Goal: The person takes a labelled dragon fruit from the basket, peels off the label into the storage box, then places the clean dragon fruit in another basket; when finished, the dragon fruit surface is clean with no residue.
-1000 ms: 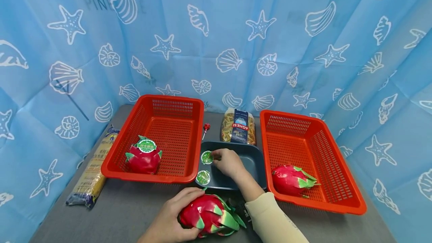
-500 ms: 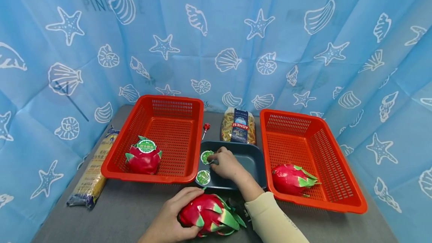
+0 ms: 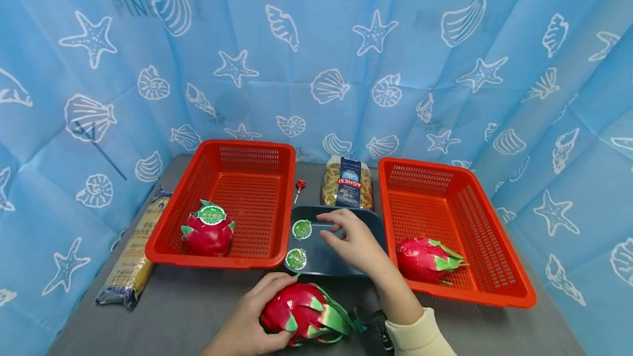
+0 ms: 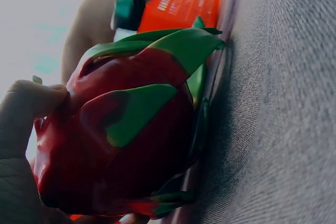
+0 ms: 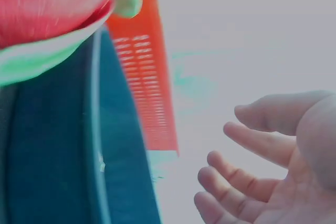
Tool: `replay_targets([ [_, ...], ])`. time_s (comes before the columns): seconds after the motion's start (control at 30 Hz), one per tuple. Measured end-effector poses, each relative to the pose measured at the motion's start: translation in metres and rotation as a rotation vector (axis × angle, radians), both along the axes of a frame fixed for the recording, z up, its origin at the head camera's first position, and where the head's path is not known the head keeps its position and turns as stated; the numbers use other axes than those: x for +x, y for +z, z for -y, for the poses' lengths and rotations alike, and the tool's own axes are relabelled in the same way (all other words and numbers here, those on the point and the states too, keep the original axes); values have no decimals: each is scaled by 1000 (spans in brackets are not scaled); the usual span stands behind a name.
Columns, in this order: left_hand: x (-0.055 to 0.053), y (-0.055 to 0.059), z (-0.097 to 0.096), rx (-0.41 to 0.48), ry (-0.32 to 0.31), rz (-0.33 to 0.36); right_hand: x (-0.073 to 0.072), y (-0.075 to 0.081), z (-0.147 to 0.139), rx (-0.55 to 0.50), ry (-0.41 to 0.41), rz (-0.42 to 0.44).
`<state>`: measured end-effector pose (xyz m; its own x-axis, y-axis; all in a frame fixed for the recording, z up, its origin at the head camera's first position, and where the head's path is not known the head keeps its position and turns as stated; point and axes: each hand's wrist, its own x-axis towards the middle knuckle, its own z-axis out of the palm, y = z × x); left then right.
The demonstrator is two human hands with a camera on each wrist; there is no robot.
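Observation:
In the head view my left hand (image 3: 252, 315) grips a pink dragon fruit (image 3: 306, 312) with green scales at the front of the table, its leafy end pointing right. The left wrist view has the thumb pressed to the upper side of this fruit (image 4: 131, 124). My right hand (image 3: 356, 240) hovers over the dark blue tray (image 3: 323, 260), fingers spread and holding nothing. Two round green-and-white stickers lie at the tray's left: an upper sticker (image 3: 301, 229) and a lower sticker (image 3: 295, 259). The right wrist view catches the same empty hand (image 5: 278, 166) beside the tray wall (image 5: 123, 145).
A red basket (image 3: 257, 261) at left contains a dragon fruit with a sticker on it (image 3: 210, 232). Another red basket (image 3: 494, 296), right, has a dragon fruit (image 3: 425, 260) inside. Behind the tray are a pasta bag (image 3: 348, 183) and a lollipop (image 3: 300, 184). A long yellow packet (image 3: 135, 257) lies far left.
My right hand has come away from the upper sticker and moved right, its fingers spreading; that sticker stays in the tray. The left hand keeps its grip on the dragon fruit.

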<state>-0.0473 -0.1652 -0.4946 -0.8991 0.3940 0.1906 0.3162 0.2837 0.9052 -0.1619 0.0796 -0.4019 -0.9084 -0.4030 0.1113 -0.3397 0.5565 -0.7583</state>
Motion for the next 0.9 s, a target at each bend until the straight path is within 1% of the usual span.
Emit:
replay_targets([
  [0.1, 0, 1, 0, -19, 6, 23, 13, 7, -15, -62, -38, -54],
  [0.2, 1, 1, 0, -35, 8, 47, 27, 10, -32, -103, -117, -88],
  [0.37, 1, 2, -1, -46, 8, 47, 48, 17, -60, -163, -355, -109],
  [0.47, 2, 3, -1, -51, 13, 67, 59, 19, -77, -225, -505, -112],
  [0.57, 2, 4, -2, -57, 11, 91, 70, 21, -97, -278, -632, -109],
  [0.67, 1, 6, -2, -60, 6, 115, 78, 18, -116, -303, -762, -117],
  [0.73, 1, 6, -2, -63, 3, 124, 84, 13, -131, -322, -837, -125],
  [0.9, 1, 7, -3, -65, -11, 130, 101, -3, -170, -300, -1007, -139],
])
